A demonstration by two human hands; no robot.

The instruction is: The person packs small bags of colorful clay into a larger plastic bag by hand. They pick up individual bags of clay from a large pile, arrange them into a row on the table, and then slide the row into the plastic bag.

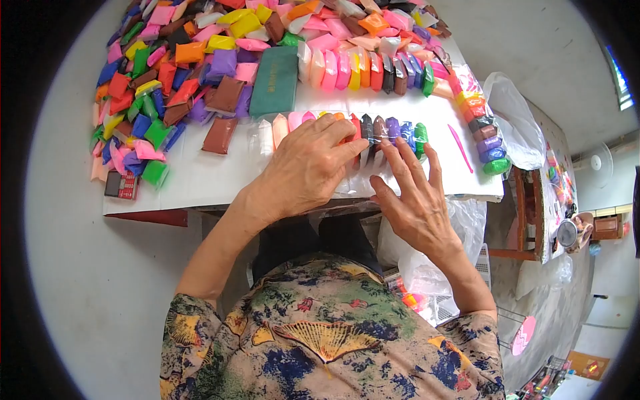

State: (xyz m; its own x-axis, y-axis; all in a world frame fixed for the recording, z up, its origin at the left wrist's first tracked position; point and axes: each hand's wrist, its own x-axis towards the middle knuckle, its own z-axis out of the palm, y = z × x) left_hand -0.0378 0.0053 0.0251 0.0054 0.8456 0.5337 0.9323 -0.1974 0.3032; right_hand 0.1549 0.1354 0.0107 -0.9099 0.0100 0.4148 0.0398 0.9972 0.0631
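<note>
A row of small soft packets in many colours, from a white packet (265, 137) to a green packet (421, 140), lies on the white table in front of me, with clear plastic (360, 185) around it. My left hand (310, 163) is curled over the middle of this row, its bent fingers closed on packets there and hiding several of them. Spread fingers of my right hand (415, 197) rest on the purple and blue end, touching the plastic. Behind lies a second wrapped row of packets (364, 70).
A heap of loose packets (193, 60) covers the table's left and back. Nearby are a green box (274, 80), a brown packet (219, 135), a pink stick tool (460, 148) and another colour row (489, 137). Clear plastic bags (517, 120) hang at the right edge.
</note>
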